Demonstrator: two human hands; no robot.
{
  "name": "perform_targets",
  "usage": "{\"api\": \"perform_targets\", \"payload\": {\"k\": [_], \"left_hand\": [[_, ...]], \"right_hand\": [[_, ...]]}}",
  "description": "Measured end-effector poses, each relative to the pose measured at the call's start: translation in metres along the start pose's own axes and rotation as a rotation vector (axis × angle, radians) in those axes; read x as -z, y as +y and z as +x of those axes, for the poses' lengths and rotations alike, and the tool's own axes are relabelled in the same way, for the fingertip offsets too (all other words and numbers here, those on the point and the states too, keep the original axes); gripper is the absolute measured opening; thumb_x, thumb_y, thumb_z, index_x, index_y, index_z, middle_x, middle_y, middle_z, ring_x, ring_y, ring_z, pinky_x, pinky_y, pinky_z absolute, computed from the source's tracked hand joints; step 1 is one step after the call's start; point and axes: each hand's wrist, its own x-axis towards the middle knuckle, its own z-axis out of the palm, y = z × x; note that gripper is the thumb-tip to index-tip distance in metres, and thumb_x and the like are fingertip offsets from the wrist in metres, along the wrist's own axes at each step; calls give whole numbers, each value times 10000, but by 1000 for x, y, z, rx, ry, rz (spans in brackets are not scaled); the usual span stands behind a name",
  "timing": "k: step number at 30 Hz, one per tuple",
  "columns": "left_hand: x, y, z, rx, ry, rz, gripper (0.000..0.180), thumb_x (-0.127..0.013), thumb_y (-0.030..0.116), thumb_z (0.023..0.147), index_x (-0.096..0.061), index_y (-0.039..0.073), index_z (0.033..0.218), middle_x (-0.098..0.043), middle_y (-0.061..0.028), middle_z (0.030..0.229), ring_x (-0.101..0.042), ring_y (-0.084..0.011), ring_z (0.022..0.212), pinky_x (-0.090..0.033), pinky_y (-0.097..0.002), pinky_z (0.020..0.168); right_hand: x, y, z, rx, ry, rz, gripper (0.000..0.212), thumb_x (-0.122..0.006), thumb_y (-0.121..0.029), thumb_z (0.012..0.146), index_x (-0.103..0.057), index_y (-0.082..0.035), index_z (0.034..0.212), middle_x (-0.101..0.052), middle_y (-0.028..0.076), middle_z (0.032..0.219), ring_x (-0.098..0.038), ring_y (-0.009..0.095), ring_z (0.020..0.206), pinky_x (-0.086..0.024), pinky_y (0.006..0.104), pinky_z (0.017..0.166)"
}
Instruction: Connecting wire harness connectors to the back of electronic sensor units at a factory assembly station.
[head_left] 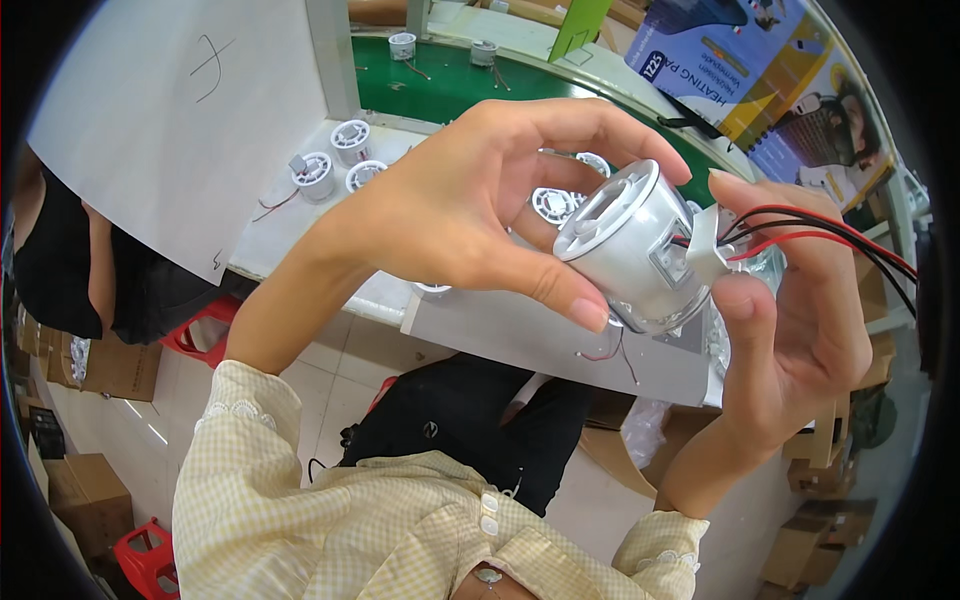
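A white cylindrical plastic housing [630, 285] is held up tilted in front of me. My left hand [450, 200] grips it from the left, thumb below and fingers curled over the top. Slots show in its round end, and a small rectangular opening is in its side. My right hand [805, 320] pinches a small white plastic piece [708, 250] between thumb and forefinger, close against that opening. Red and black wires [820, 225] run from this piece off to the right, and some wire shows between it and the housing.
Several similar white round parts [313, 178] stand on the white bench, some with thin wires. Behind runs a green belt [450, 85] with more of them. Printed colour boxes [720, 70] stand back right. A white panel [190, 110] rises at left, a person beside it.
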Motion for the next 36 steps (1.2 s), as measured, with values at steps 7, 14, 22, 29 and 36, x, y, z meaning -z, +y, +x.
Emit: {"api": "perform_targets", "payload": {"k": [7,14,22,29,36], "left_hand": [[-2,-3,2,-29,4,20,897,-909,-22,578,-467,-59,1357,-511,-133,1329,-549,-254,1220,-619,-363,885],[2,-2,-2,-17,-1,6,846,-895,-23,602,-485,-53,1342,-513,-157,1347,-558,-269,1214,-622,-378,864],[4,-7,-7,-34,38,38,651,-842,-29,688,-564,31,1273,-577,-77,1220,-600,-189,1121,-626,-298,786],[7,-7,-7,-13,34,16,748,-854,42,704,-502,-20,1361,-551,-151,1303,-583,-259,1164,-630,-349,796],[-6,7,-5,-3,150,236,694,-851,24,693,-544,-31,1314,-571,-141,1283,-612,-237,1133,-633,-327,769]], "right_hand": [[-2,0,-4,-39,46,-51,346,-726,-169,841,-631,96,1042,-683,225,1065,-599,292,1035,-447,394,937],[-10,0,4,-11,77,19,372,-735,-208,829,-649,100,1020,-684,197,1019,-599,282,986,-448,385,894],[-32,5,0,24,102,45,349,-740,-21,708,-705,56,1047,-637,134,899,-580,226,828,-457,277,723],[-44,0,-7,-67,277,-88,397,-806,-13,637,-741,-8,1029,-628,93,830,-594,227,746,-475,310,651],[-50,23,-7,-100,359,175,361,-775,64,672,-712,32,1026,-690,112,934,-590,200,743,-483,283,659]]}}
